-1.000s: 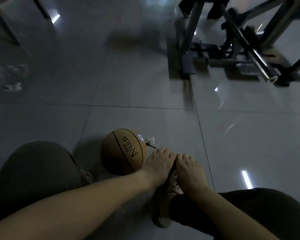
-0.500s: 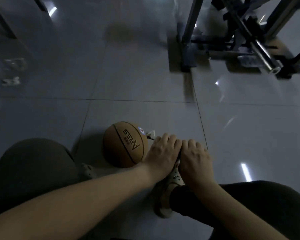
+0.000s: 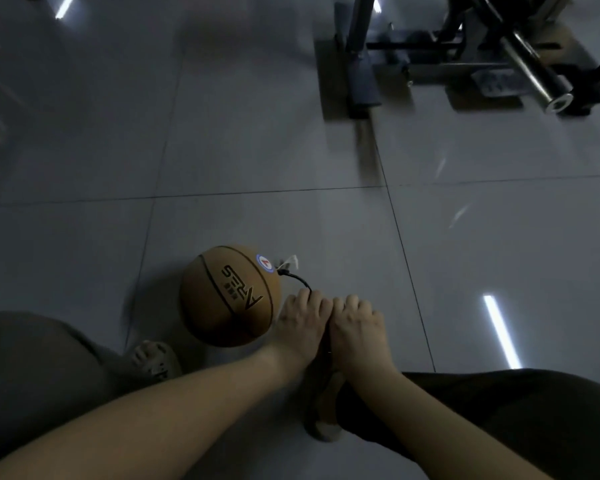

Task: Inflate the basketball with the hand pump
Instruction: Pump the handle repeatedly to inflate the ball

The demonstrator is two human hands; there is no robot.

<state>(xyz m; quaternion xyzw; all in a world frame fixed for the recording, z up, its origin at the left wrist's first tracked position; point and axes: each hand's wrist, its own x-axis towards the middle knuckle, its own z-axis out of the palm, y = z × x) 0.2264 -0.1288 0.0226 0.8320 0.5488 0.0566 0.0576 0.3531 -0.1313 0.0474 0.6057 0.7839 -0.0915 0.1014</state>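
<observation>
Basketball (image 3: 227, 296) lay on the floor (image 3: 257, 150) beside the hands, black hose (image 3: 297, 278) already plugged in. Left hand (image 3: 302, 323) and right hand (image 3: 355, 323) were side by side, fingers curled over something hidden, probably the pump handle. Hookup done; pumping likely under way, fullness unclear.

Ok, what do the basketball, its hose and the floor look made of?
Basketball: matte tan skin, likely rubber or composite leather, with black channels and printed logo. Hose: thin, black, curving freely, probably rubber or plastic. Floor: glossy grey tiles, seemingly ceramic, given grout lines and mirrored lights.
</observation>
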